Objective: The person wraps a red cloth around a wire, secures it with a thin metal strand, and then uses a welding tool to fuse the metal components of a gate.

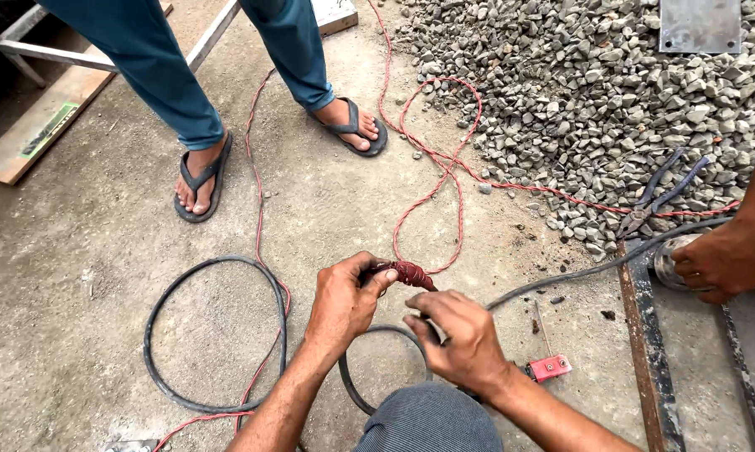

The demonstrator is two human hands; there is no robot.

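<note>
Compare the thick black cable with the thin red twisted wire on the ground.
The thick black cable is far heavier than the thin red twisted wire. The black cable lies in broad round loops on the concrete; the red wire runs in narrow tangled loops up to the grey gravel pile. The black cable looks smooth, the red wire twisted. Both meet at the red-wrapped joint between the left hand and right hand.
</note>
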